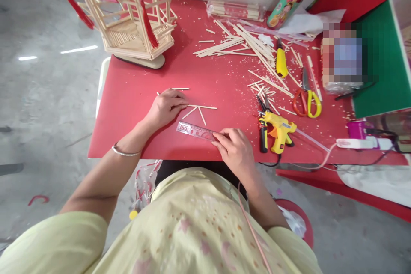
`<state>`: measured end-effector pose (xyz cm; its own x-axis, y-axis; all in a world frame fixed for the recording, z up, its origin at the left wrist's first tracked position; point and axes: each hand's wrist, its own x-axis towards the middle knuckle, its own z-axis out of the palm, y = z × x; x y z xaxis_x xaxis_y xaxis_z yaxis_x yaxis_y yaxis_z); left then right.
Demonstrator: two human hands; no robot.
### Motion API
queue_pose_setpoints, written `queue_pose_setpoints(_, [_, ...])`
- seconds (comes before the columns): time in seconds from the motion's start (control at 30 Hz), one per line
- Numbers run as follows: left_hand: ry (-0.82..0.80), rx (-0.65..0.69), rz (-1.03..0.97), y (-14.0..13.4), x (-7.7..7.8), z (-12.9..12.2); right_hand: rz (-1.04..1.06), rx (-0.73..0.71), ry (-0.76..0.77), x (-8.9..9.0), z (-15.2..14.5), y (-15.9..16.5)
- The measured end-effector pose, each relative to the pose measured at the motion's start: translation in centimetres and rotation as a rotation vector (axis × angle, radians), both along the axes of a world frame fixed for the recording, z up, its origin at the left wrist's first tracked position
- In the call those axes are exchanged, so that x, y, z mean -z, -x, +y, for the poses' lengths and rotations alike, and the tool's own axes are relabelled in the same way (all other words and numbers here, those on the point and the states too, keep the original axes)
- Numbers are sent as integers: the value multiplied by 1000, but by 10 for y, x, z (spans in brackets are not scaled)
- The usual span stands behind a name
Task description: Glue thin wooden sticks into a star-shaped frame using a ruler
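Note:
My right hand [236, 147] pinches the right end of a clear plastic ruler [195, 131], which lies slanted near the table's front edge. Just above the ruler, thin wooden sticks form a small frame [205, 107]: one long horizontal stick with two shorter ones spreading down from its middle. The fingertips of my left hand [167, 107] are closed at the left end of that long stick. Another wooden stick [181, 89] shows behind my left hand, partly covered by it.
A stick-built pavilion model [138, 38] with red tassels stands at the back left. Loose sticks [237, 45] are heaped at the back. On the right lie a yellow utility knife [281, 62], scissors [307, 100], a yellow glue gun [279, 128] with its cable, and pliers [263, 135].

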<state>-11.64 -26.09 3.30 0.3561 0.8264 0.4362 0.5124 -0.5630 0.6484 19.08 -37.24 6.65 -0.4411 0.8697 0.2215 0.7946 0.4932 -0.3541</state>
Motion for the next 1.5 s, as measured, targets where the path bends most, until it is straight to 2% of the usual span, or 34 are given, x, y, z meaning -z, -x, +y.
queue_pose_setpoints(0.27, [66, 31, 42, 6, -5, 1, -4, 9, 8, 0, 1, 0])
queue_pose_setpoints(0.53, [39, 47, 43, 7, -4, 2, -7, 17, -26, -1, 0, 1])
queue_pose_setpoints(0.83, [70, 27, 48, 6, -4, 1, 10, 36, 7, 4, -2, -1])
queue_pose_setpoints(1.5, [89, 27, 42, 4, -8, 2, 15, 34, 27, 1, -1, -3])
